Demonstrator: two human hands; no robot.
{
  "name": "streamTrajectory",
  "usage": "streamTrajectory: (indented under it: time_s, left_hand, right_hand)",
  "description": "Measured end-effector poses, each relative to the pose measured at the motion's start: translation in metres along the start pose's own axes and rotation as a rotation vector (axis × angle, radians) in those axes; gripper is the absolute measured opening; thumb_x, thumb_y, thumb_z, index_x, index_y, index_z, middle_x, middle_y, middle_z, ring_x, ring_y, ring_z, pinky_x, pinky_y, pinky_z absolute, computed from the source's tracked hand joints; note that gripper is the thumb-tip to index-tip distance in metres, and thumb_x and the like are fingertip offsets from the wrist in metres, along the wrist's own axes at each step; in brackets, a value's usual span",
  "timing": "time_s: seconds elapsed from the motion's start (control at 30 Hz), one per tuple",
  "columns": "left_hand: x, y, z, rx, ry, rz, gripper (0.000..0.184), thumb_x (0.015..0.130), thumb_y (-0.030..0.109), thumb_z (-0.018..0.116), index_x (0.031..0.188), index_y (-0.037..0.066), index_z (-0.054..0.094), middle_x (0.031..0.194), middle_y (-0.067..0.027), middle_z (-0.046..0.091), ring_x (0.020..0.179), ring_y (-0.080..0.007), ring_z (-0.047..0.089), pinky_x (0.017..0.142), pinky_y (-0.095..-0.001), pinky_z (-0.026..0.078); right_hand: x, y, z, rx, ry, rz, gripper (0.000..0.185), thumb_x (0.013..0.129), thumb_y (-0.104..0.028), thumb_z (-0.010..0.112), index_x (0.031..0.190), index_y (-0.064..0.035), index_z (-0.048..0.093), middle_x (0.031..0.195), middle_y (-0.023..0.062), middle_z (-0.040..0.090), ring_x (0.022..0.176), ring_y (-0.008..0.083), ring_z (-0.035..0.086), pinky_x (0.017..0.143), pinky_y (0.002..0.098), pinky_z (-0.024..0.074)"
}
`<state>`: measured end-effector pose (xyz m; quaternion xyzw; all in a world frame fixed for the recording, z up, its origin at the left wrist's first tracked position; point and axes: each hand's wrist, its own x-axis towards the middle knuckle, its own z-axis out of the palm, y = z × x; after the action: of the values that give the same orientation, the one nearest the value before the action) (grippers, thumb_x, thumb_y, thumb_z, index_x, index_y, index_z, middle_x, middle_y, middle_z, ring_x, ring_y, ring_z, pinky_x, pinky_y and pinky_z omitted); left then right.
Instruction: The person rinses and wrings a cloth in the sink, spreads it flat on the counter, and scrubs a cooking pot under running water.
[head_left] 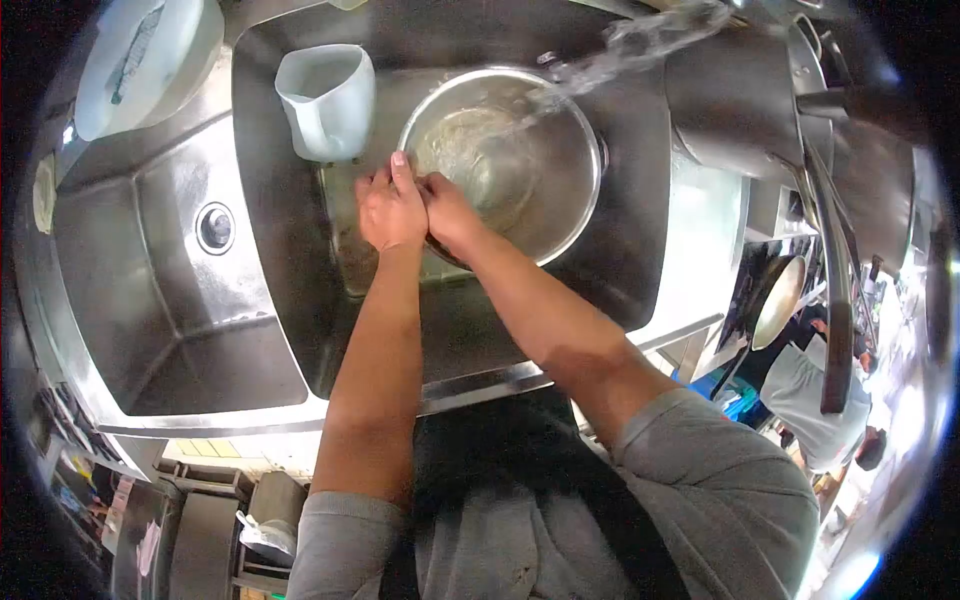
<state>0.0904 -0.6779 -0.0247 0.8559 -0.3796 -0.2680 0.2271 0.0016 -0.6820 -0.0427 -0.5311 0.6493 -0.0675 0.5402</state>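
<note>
A round metal pot [545,225] with water in it sits in the larger sink basin, and a small loop handle shows on its right side. My left hand [391,213] is at the pot's left rim, thumb raised and fingers curled. Pressed against it from the right, my right hand [452,212] reaches over the near-left rim with bent fingers. Whatever lies between the hands is hidden. Running water [640,48] streams from the upper right into the pot. Just beyond my left hand stands a white plastic pitcher [335,105].
To the left is a second sink basin [150,250] with a drain [215,228]. A white tub [150,65] stands at the upper left. Large pans [735,95] with long handles hang at the right. Farther right, a person in a light shirt [810,400] is bent over.
</note>
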Motion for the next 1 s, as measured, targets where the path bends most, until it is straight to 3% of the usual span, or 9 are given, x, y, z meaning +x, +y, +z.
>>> streamTrajectory:
  time_s: [0.13,0.2,0.23,0.3,0.5,0.63,0.73,0.8,1.0]
  left_hand:
    - [0.003,0.007,-0.005,0.055,-0.022,-0.041,0.054,0.094,0.055,0.038,0.104,0.012,0.068,0.113,-0.0167,0.056,0.104,-0.0359,0.056,0.087,-0.0477,0.046]
    - [0.004,0.006,-0.008,0.044,-0.054,-0.035,0.053,0.094,0.055,0.038,0.104,0.012,0.068,0.114,-0.0171,0.056,0.104,-0.0364,0.056,0.086,-0.0475,0.047]
    - [0.005,0.002,-0.006,0.058,-0.035,0.016,0.052,0.094,0.054,0.039,0.103,0.011,0.068,0.113,-0.0176,0.056,0.103,-0.0366,0.057,0.084,-0.0475,0.048]
    - [0.01,-0.001,0.003,0.073,-0.011,0.066,0.052,0.094,0.053,0.04,0.102,0.011,0.068,0.112,-0.018,0.057,0.102,-0.0367,0.058,0.083,-0.0475,0.049]
    - [0.008,-0.006,0.001,0.119,0.071,0.12,0.046,0.093,0.05,0.046,0.099,0.011,0.069,0.106,-0.0164,0.06,0.094,-0.0353,0.061,0.077,-0.0472,0.052]
    - [0.009,-0.002,0.002,0.091,0.081,0.105,0.043,0.092,0.048,0.049,0.094,0.01,0.069,0.104,-0.0162,0.06,0.088,-0.0364,0.063,0.075,-0.0471,0.052]
    - [0.007,-0.005,0.003,0.077,0.072,0.12,0.042,0.091,0.047,0.051,0.092,0.009,0.069,0.102,-0.0165,0.06,0.087,-0.0367,0.063,0.073,-0.0467,0.052]
    - [0.011,-0.006,0.003,0.085,0.088,0.114,0.041,0.091,0.046,0.052,0.092,0.009,0.069,0.101,-0.0166,0.06,0.087,-0.0366,0.063,0.073,-0.0464,0.052]
    - [0.01,-0.005,0.008,0.026,0.142,0.181,0.041,0.092,0.047,0.051,0.094,0.01,0.069,0.103,-0.0165,0.06,0.088,-0.0362,0.062,0.073,-0.047,0.052]
  right_hand:
    - [-0.055,0.07,-0.047,-0.693,-0.338,-0.388,0.027,0.091,-0.026,0.048,0.106,-0.0045,0.056,0.11,0.0232,0.059,0.099,0.0395,0.06,0.088,0.0481,0.0468]
    - [-0.09,0.04,-0.124,-1.296,-0.523,-0.277,0.043,0.09,-0.027,0.049,0.133,-0.0223,0.05,0.136,0.0166,0.047,0.129,0.0345,0.042,0.109,0.0573,0.0259]
    - [-0.081,0.034,-0.144,-1.407,-0.339,-0.079,0.05,0.091,-0.024,0.046,0.141,-0.0174,0.042,0.146,0.0149,0.036,0.139,0.0348,0.025,0.113,0.0583,0.0104]
    - [-0.049,0.043,-0.181,-1.762,0.169,-0.399,0.05,0.092,-0.024,0.042,0.139,-0.0055,0.043,0.151,0.0149,0.027,0.142,0.0343,0.016,0.113,0.0555,0.0075]
    - [0.044,0.056,-0.133,-1.726,0.291,-0.418,0.054,0.091,-0.023,0.042,0.139,0.0004,0.039,0.154,0.0168,0.019,0.143,0.0322,0.011,0.112,0.0585,0.0072]
    - [0.051,0.088,-0.053,-1.104,0.094,0.276,0.057,0.092,-0.025,0.04,0.142,-0.0002,0.035,0.155,0.0163,0.013,0.143,0.0349,0.011,0.113,0.0586,0.0055]
    - [0.045,0.041,-0.021,-1.54,-0.325,0.153,0.055,0.092,-0.021,0.042,0.143,-0.0019,0.033,0.155,0.0179,0.013,0.143,0.0373,0.01,0.114,0.0536,0.012]
    - [0.081,0.069,-0.002,-1.17,-0.074,-0.554,0.055,0.087,-0.017,0.047,0.138,0.0022,0.039,0.146,0.0268,0.029,0.14,0.043,0.015,0.11,0.0522,0.0262]
    - [0.108,0.057,-0.084,-1.084,0.058,-0.227,0.032,0.085,-0.012,0.051,0.115,-0.0026,0.057,0.12,0.0226,0.057,0.119,0.0356,0.05,0.097,0.0414,0.0436]
